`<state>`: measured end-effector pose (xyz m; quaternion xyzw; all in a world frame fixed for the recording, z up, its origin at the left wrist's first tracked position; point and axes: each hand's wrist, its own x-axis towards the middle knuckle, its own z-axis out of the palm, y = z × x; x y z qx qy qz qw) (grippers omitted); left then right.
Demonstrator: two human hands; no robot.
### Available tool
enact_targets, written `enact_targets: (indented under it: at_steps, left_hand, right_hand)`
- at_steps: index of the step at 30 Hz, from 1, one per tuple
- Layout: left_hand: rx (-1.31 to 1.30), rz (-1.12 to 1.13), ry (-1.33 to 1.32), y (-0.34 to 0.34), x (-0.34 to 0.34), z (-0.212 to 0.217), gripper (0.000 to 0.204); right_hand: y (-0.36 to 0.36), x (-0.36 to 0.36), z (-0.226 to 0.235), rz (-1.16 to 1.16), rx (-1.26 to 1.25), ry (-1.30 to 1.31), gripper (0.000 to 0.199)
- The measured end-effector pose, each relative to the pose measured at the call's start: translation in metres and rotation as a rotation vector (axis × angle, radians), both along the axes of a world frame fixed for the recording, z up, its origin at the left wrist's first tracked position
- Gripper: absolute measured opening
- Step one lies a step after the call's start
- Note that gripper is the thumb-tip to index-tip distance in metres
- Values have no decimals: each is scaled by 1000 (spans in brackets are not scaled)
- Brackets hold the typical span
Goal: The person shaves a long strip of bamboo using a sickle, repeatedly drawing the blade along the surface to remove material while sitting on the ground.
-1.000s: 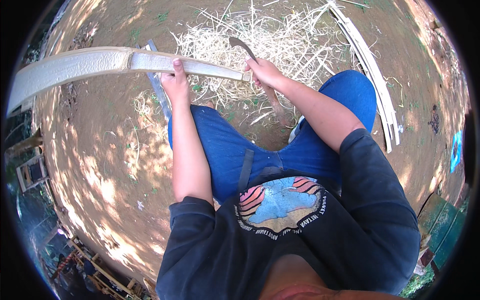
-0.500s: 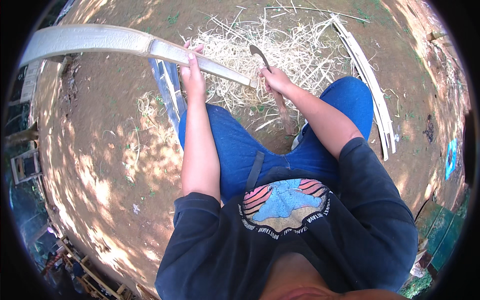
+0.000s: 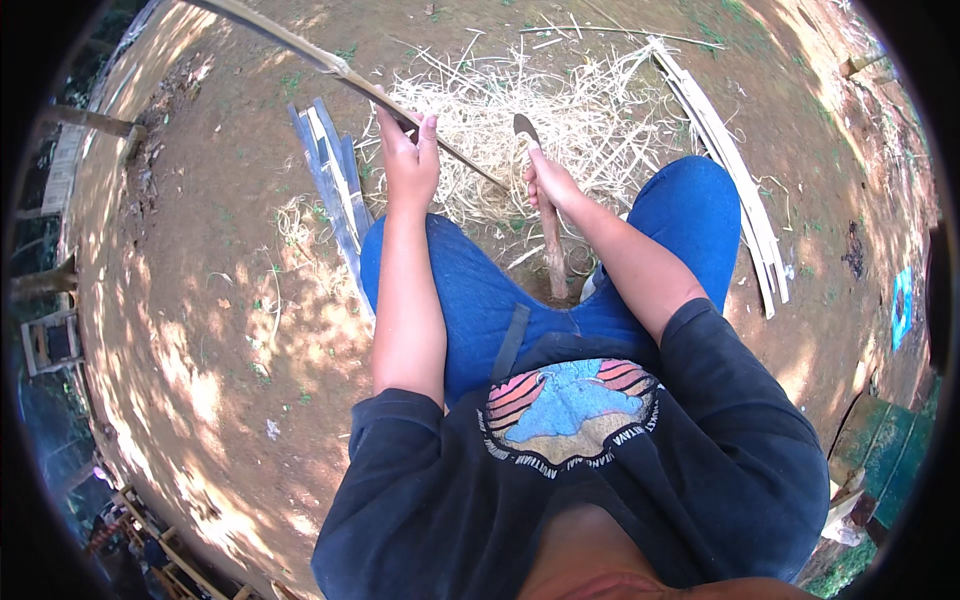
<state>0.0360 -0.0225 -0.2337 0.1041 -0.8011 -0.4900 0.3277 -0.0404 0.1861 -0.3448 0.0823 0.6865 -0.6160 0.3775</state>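
My left hand (image 3: 408,168) supports a long split bamboo strip (image 3: 336,68), thumb on one side and fingers partly hidden behind it. The strip slants from the upper left down toward the middle, its narrow edge facing up. Its thin end comes close to my right hand (image 3: 550,182), which is closed around a knife. A short, dark curved blade (image 3: 524,128) points away from me. The knife's long wooden handle (image 3: 553,250) runs back between my knees. Blade and strip appear apart.
Pale bamboo shavings (image 3: 590,110) lie heaped on the dirt ahead. Split strips (image 3: 335,165) rest beside my left knee, and more long pale strips (image 3: 725,160) lie beyond my right knee. A green board (image 3: 880,455) stands at lower right.
The bamboo strip has rolled from showing its broad pale face to its narrow edge, and slants more steeply. My left hand has turned with it. The knife handle has swung slightly left.
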Motion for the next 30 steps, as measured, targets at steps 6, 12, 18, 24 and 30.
enact_targets:
  at_steps: [6,12,18,24,30]
  left_hand:
    - [97,-40,-111,-5,-1,-6,54]
    - [-412,-55,-237,-19,16,33,118]
    - [164,-276,364,-78,-3,221,146]
    - [172,-524,424,-131,-16,322,103]
    - [351,-206,501,-156,-11,316,29]
  right_hand:
    - [-11,27,20,69,-92,2,75]
    - [-14,28,52,86,-223,64,80]
    - [-7,25,49,36,-293,71,81]
    - [-11,28,45,147,-230,113,79]
    - [-15,43,19,295,-84,250,79]
